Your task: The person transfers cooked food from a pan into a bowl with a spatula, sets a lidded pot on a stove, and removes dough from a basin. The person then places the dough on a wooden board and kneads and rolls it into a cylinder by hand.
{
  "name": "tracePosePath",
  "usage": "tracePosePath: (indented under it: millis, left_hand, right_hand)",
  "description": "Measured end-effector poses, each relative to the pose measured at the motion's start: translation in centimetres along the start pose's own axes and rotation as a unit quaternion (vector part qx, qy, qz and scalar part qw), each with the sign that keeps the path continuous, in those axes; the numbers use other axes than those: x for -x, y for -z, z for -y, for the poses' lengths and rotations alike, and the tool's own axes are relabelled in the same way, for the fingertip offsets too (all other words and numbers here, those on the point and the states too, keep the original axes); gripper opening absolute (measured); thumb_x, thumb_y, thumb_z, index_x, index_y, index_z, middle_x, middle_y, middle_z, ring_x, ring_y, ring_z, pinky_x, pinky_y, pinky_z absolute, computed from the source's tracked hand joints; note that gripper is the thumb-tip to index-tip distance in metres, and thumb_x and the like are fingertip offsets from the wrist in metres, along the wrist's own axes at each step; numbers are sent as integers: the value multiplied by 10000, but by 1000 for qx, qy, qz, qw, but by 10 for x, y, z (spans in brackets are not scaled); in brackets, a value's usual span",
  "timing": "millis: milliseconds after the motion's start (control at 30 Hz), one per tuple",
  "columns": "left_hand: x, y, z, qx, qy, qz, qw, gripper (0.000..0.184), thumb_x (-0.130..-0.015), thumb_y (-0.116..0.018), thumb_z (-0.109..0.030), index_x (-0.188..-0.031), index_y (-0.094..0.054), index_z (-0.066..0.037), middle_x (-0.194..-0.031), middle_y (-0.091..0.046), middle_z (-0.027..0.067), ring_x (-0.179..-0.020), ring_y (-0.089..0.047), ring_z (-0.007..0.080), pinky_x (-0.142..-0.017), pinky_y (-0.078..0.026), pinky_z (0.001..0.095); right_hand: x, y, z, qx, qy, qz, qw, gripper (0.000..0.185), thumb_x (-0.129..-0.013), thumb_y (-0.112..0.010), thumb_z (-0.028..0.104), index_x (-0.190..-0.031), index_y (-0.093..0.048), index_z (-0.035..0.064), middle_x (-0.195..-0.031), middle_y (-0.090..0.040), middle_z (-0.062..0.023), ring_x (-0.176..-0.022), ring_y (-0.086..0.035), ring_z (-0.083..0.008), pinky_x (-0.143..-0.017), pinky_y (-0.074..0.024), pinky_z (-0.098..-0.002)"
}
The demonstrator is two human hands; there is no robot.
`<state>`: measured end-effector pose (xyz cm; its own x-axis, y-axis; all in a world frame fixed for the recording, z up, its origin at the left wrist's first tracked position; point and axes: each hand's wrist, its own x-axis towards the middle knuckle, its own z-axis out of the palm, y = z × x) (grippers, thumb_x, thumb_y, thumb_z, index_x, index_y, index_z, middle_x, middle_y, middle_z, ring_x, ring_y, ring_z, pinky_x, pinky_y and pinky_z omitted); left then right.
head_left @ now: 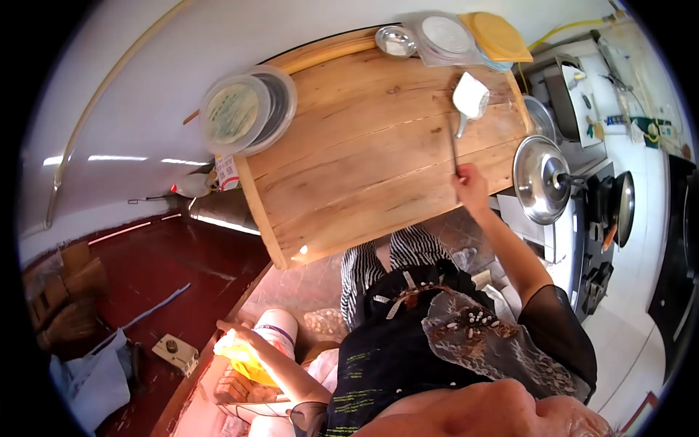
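My right hand (pixel 472 188) is closed around the end of a long, thin dark tool (pixel 454 149), whose kind I cannot make out. The tool points away from me over the wooden board (pixel 349 138). Just beyond it lies a white scoop (pixel 470 96), its handle toward me. Low on the left, my left hand (pixel 237 339) reaches down beside a yellow bag or cloth (pixel 251 368). Strong light bleaches its fingers, so their grip is unclear. The yellow thing lies against or just under the hand.
Stacked lidded containers (pixel 247 109) stand at the board's left corner. A metal bowl (pixel 396 41) and a yellow lid (pixel 496 36) are along the back. On the right are a shiny pot lid (pixel 542 179) and a wok (pixel 623 210). Cardboard boxes (pixel 69 291) sit at far left.
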<state>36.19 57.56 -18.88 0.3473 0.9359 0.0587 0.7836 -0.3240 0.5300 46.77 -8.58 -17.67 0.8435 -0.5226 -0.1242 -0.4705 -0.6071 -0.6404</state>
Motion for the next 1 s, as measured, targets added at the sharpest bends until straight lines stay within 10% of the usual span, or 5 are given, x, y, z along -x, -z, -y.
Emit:
tracePosePath:
  millis: [133,233,333,500,1000]
  left_hand:
    - [41,-13,-44,-1,-26,10,1000,707,-884,-539,-516,-1274,-433,65,-1027,-630,247,-980,-611,328,-837,-477,464]
    - [68,-63,-52,37,68,-13,997,520,-840,-657,-265,-1212,-524,74,-990,-646,221,-889,-605,377,-782,-479,456]
    - [197,-85,-141,36,-217,0,976,361,-788,-625,-74,-1101,-564,95,-974,-653,214,-830,-612,319,-766,-475,387]
    - [344,-166,-201,132,-399,251,872,513,-855,-575,-147,-1330,-437,-12,-1399,-379,202,-1332,-311,370,-1118,-209,478]
    - [431,-212,-226,-60,-592,342,728,631,-889,-514,-315,-1439,-341,-60,-1520,-265,164,-1416,-209,339,-1150,-169,472]
  right_hand:
    - [-54,61,-75,94,-42,-105,989,237,-751,-706,214,-904,-633,49,-764,-690,-121,-699,-678,-252,-657,-525,-359]
    - [-112,79,-126,146,-66,-110,981,267,-731,-710,258,-890,-662,50,-782,-698,-127,-739,-685,-265,-685,-529,-366]
    - [-169,79,-154,187,-95,-82,974,284,-709,-714,278,-880,-672,56,-798,-699,-131,-779,-683,-296,-714,-531,-385]
    - [-224,69,-189,169,-9,-54,984,297,-715,-729,274,-889,-667,42,-785,-688,-132,-762,-669,-313,-701,-524,-412]
    - [-79,11,-141,239,291,-22,926,557,-869,-592,294,-1352,-434,64,-1402,-414,-145,-1320,-345,-341,-1067,-285,-469]
